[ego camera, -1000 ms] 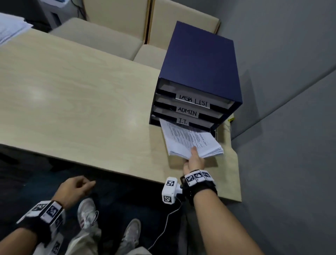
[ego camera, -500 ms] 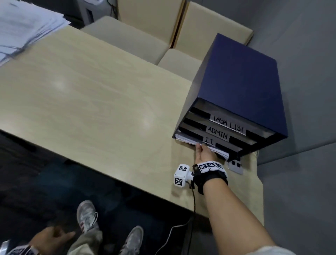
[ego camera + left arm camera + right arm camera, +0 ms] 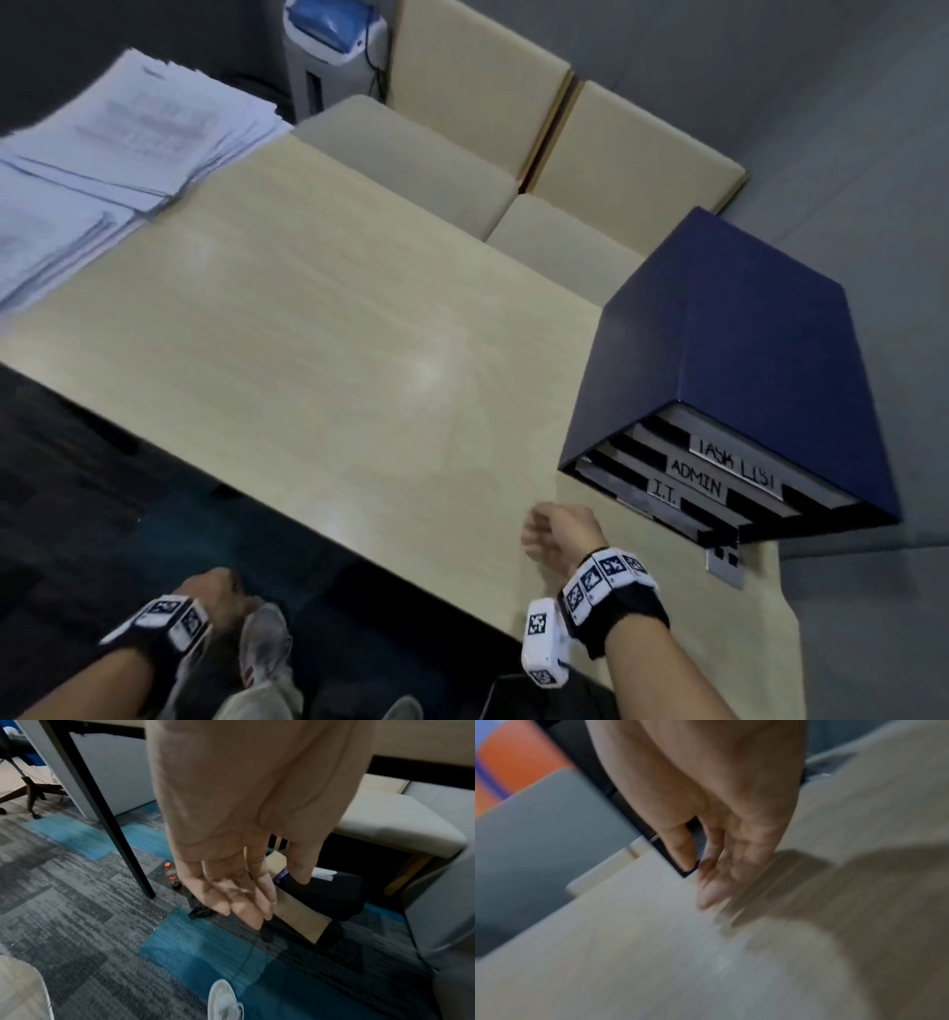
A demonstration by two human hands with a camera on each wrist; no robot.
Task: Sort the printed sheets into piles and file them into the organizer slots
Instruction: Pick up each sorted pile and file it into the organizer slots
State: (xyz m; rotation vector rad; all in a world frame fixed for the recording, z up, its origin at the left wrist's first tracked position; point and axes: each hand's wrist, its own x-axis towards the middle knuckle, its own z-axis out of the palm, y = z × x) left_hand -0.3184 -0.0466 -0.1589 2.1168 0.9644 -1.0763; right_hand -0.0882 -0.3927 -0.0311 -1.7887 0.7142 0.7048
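A dark blue organizer [image 3: 739,339] stands at the table's right end, its slots labelled TASK LIST, ADMIN and I.T. [image 3: 663,494]. No sheets stick out of it in the head view. Piles of printed sheets [image 3: 97,159] lie at the table's far left corner. My right hand [image 3: 552,529] hovers empty over the table's near edge, left of the organizer, fingers loosely bent; the right wrist view shows the hand [image 3: 706,874] blurred above the wood. My left hand [image 3: 215,591] hangs below the table edge, and its fingers [image 3: 241,900] are relaxed and hold nothing.
The pale wooden table [image 3: 308,349] spans the view. Beige padded seats [image 3: 513,169] sit behind it, with a white and blue machine [image 3: 334,46] beyond. Under the table are a black table leg [image 3: 107,817], a cola bottle [image 3: 172,876], a dark bag [image 3: 331,892] and my shoes [image 3: 267,647].
The sheaf of sheets went fully into the bottom slot. My right hand let go and drew back to the left. The view has swung left, bringing the paper piles into sight.
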